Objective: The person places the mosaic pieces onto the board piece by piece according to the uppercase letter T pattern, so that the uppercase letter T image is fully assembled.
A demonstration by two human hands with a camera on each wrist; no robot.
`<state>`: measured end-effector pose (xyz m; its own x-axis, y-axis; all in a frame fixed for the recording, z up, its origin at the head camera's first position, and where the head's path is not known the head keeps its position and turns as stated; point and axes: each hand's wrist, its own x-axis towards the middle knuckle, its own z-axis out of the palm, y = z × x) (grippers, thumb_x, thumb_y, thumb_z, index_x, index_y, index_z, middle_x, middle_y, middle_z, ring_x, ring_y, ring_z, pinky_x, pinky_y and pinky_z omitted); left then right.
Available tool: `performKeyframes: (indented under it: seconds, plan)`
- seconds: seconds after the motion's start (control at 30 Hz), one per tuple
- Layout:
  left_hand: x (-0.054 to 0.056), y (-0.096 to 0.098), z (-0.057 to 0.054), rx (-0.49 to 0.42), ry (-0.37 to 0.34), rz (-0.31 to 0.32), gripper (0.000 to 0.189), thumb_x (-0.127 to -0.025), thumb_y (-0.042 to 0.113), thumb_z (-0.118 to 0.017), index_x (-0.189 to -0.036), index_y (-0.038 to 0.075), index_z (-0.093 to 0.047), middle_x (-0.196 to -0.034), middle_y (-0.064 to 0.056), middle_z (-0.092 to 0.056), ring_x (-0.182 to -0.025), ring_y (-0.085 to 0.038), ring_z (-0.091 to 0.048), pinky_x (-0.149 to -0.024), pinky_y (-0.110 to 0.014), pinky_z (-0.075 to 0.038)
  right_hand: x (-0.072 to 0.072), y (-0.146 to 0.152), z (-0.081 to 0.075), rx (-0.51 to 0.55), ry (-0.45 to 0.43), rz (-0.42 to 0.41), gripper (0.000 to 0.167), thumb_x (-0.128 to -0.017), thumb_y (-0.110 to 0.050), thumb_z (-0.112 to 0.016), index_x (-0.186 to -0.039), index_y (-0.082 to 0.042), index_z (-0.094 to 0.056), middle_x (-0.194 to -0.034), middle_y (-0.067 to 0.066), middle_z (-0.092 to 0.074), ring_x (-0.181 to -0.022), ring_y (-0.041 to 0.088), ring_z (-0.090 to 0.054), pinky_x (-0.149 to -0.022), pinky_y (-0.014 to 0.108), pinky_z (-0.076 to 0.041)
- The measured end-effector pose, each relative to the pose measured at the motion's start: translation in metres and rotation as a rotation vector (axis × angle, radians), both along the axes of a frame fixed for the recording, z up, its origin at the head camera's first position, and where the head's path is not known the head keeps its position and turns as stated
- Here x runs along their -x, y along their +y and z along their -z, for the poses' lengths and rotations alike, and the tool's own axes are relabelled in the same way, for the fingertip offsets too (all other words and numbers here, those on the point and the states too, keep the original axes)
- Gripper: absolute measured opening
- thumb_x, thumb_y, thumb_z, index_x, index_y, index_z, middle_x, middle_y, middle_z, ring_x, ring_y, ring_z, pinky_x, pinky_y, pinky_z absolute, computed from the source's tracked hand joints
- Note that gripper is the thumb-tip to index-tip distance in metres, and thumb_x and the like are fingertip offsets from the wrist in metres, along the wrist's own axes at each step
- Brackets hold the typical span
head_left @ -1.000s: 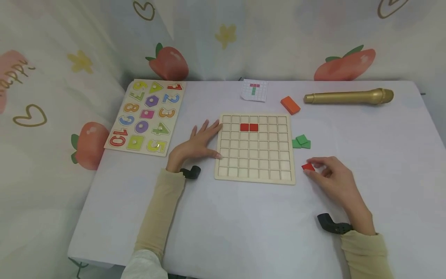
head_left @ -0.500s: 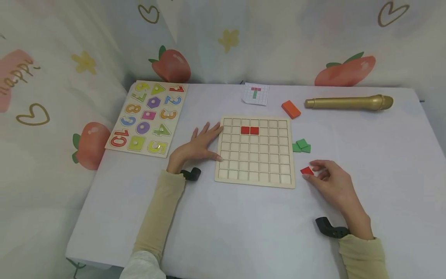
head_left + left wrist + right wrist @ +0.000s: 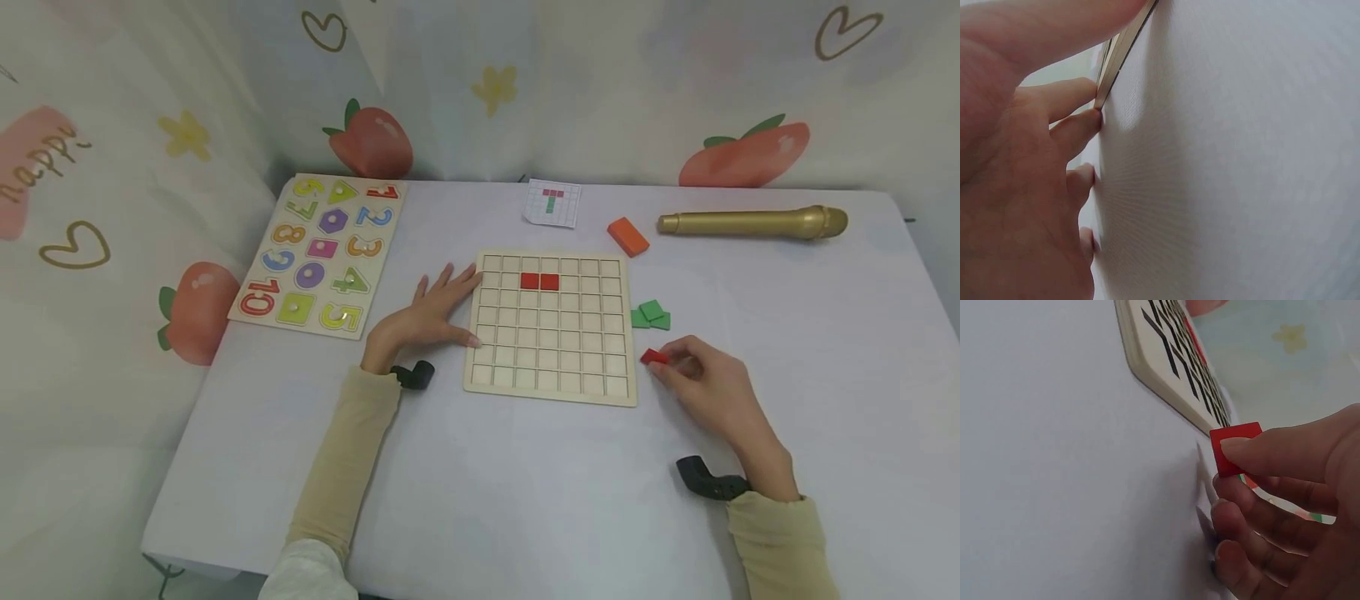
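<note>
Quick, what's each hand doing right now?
Left hand: open, touching the grid board at its edge.
Right hand: holding a red tile in a pinch.

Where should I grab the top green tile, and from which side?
Pinch the top green tile by two opposite edges, probably best from above and the right: it looks thin and overlaps the other green tiles, while the board lies close on their left. The right hand would first release its red tile.
</note>
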<state>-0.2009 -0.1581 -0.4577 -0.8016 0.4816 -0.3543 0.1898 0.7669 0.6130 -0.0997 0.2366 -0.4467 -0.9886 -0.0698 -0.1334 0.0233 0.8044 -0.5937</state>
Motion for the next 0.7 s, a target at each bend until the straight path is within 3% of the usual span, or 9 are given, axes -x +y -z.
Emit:
performKeyframes:
  seconds: [0.1,0.2,0.3,0.43,0.53,0.7]
  plan:
    - [0.000,0.000,-0.001,0.001,-0.003,-0.002,0.111,-0.084,0.041,-0.084,-0.167,0.022,-0.013,-0.174,0.006,0.001,-0.160,-0.021,0.018,-0.125,-0.050,0.020,0.006,-0.003,-0.005,0.034,0.022,-0.016,0.021,-0.097,-0.014,-0.068,-0.114,-0.001,-0.066,-0.098,0.019,-0.073,-0.083,0.030,-0.067,-0.060,0.021,-0.049]
    - [0.000,0.000,-0.002,-0.003,-0.008,-0.003,0.110,-0.084,0.041,-0.084,-0.167,0.022,-0.013,-0.174,0.006,0.001,-0.159,-0.021,0.019,-0.126,-0.050,0.020,0.013,-0.008,-0.013,0.082,0.102,-0.041,0.018,-0.097,-0.011,-0.068,-0.112,-0.002,-0.067,-0.101,0.019,-0.075,-0.088,0.030,-0.071,-0.067,0.010,-0.047]
    - [-0.001,0.000,-0.002,-0.007,-0.012,0.006,0.109,-0.086,0.040,-0.083,-0.167,0.022,-0.013,-0.174,0.005,0.001,-0.159,-0.022,0.018,-0.126,-0.050,0.019,0.020,-0.015,-0.020,0.144,0.184,-0.065,0.019,-0.097,-0.009,-0.069,-0.114,-0.002,-0.069,-0.104,0.018,-0.075,-0.088,0.013,-0.071,-0.074,0.001,-0.044]
    - [-0.001,-0.001,-0.002,-0.013,-0.008,0.016,0.108,-0.086,0.039,-0.082,-0.167,0.021,-0.013,-0.175,0.003,0.000,-0.160,-0.023,0.018,-0.126,-0.051,0.019,0.033,-0.026,-0.031,0.247,0.196,-0.076,0.025,-0.098,-0.010,-0.069,-0.122,-0.002,-0.068,-0.107,0.018,-0.074,-0.082,-0.009,-0.064,-0.077,0.000,-0.047]
    - [-0.001,-0.002,-0.003,-0.011,-0.006,0.012,0.108,-0.086,0.039,-0.082,-0.167,0.021,-0.014,-0.175,0.003,0.000,-0.160,-0.023,0.018,-0.126,-0.051,0.018,0.045,-0.034,-0.041,0.300,0.182,-0.067,0.030,-0.100,-0.016,-0.068,-0.128,-0.004,-0.068,-0.111,0.017,-0.073,-0.080,-0.010,-0.065,-0.077,0.002,-0.050]
    - [0.000,0.000,-0.004,-0.001,-0.016,0.001,0.109,-0.086,0.039,-0.083,-0.167,0.021,-0.014,-0.175,0.004,0.001,-0.160,-0.023,0.018,-0.126,-0.051,0.019,0.065,-0.048,-0.054,0.356,0.205,-0.066,0.034,-0.102,-0.023,-0.065,-0.133,-0.008,-0.068,-0.109,0.015,-0.073,-0.081,0.000,-0.068,-0.080,0.005,-0.050]
